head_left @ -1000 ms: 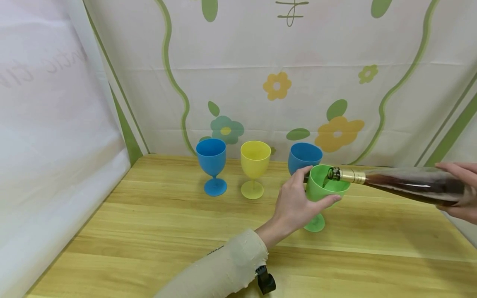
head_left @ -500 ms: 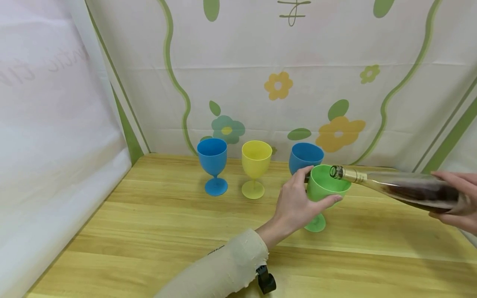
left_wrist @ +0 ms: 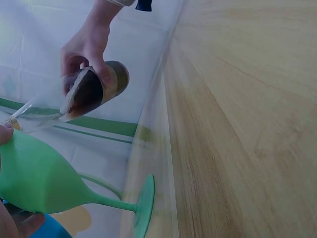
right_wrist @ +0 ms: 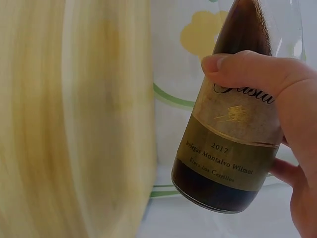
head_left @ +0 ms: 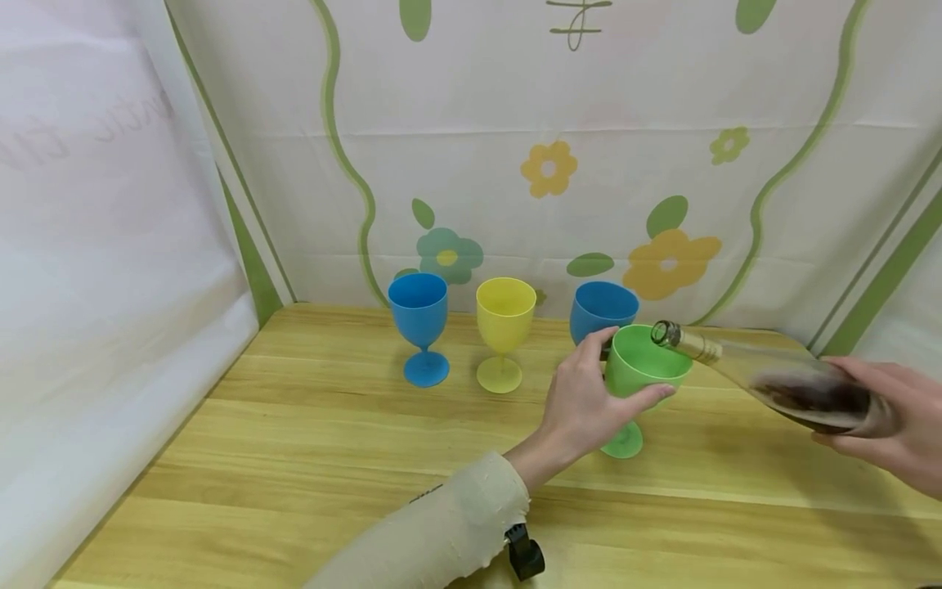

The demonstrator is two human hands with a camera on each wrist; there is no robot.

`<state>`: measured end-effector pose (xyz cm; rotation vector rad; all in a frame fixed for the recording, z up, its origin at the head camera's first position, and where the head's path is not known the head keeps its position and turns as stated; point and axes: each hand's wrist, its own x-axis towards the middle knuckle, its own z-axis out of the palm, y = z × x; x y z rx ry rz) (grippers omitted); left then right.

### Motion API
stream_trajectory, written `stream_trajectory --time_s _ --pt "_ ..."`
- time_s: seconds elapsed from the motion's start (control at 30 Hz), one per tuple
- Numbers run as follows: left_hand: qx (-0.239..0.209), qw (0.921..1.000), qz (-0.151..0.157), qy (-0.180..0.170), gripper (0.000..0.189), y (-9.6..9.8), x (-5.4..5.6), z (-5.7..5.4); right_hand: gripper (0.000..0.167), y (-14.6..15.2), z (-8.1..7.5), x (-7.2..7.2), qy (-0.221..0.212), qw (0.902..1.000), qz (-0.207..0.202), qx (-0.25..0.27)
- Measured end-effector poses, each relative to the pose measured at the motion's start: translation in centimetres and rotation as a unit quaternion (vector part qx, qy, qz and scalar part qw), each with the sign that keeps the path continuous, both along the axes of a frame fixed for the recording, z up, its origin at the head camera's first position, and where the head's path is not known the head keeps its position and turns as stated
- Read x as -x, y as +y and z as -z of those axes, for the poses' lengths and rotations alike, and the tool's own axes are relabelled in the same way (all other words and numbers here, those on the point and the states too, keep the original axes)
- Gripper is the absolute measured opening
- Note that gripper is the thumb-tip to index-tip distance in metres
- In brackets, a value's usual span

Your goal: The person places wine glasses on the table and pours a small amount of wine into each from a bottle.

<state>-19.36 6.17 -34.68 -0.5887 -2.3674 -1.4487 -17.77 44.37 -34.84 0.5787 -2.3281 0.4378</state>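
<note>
My left hand (head_left: 589,397) grips the bowl of a green goblet (head_left: 639,375), thumb on the near side and fingers at the back left. The goblet's foot (left_wrist: 145,208) is at the tabletop. From the right, my right hand (head_left: 894,417) holds a wine bottle (head_left: 798,388) round its lower body, neck pointing left and up. The bottle's mouth (head_left: 666,333) is over the goblet's rim. Dark liquid lies in the lower part of the bottle, and no stream shows at the mouth. In the right wrist view my thumb crosses the bottle's label (right_wrist: 233,119).
Behind the green goblet stands a blue goblet (head_left: 605,304), partly hidden by it and my left hand. Farther left are a yellow goblet (head_left: 504,327) and another blue goblet (head_left: 419,323), both upright. The wooden table (head_left: 331,442) ends at a printed cloth backdrop (head_left: 456,164).
My right hand has lowered the bottle's base and shifted left, so the bottle tilts more neck-up. Its mouth has risen from inside the green goblet to the rim. My left hand stays in place.
</note>
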Motion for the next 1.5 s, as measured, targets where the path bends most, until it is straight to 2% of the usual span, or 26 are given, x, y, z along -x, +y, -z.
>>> stream_trajectory --time_s 0.1,0.2,0.3,0.53,0.73,0.87,1.2,1.5 --pt "0.001 1.0000 -0.001 0.000 0.085 0.0 0.0 0.0 0.116 -0.4 -0.1 -0.4 -0.027 0.9983 0.039 -0.033" --pt "0.001 1.0000 0.001 0.000 0.086 0.0 0.0 0.0 0.113 -0.8 0.1 -0.6 -0.044 0.9964 0.058 -0.044" --pt "0.004 1.0000 -0.003 -0.001 0.087 0.0 0.0 0.0 0.108 -1.3 0.6 -0.6 -0.050 0.9966 0.059 -0.027" --pt "0.009 0.9999 -0.010 0.004 0.087 0.1 0.0 0.1 0.109 -1.9 2.0 -0.7 -0.027 0.9970 0.072 0.008" --pt "0.016 0.9998 -0.015 0.004 0.088 0.2 -0.1 0.1 0.110 -2.6 2.9 -0.5 0.003 0.9980 0.027 0.056" --pt "0.030 0.9993 -0.016 0.017 0.087 0.5 -0.1 0.1 0.112 -2.9 3.3 -0.7 0.013 0.9961 0.014 0.086" --pt "0.043 0.9977 -0.012 0.052 0.085 1.4 0.1 0.1 0.104 -4.1 3.4 -1.4 -0.045 0.9831 0.060 0.167" --pt "0.052 0.9977 -0.006 0.042 0.083 2.9 0.1 0.0 0.101 -3.9 3.9 -1.9 -0.045 0.9790 0.068 0.187"
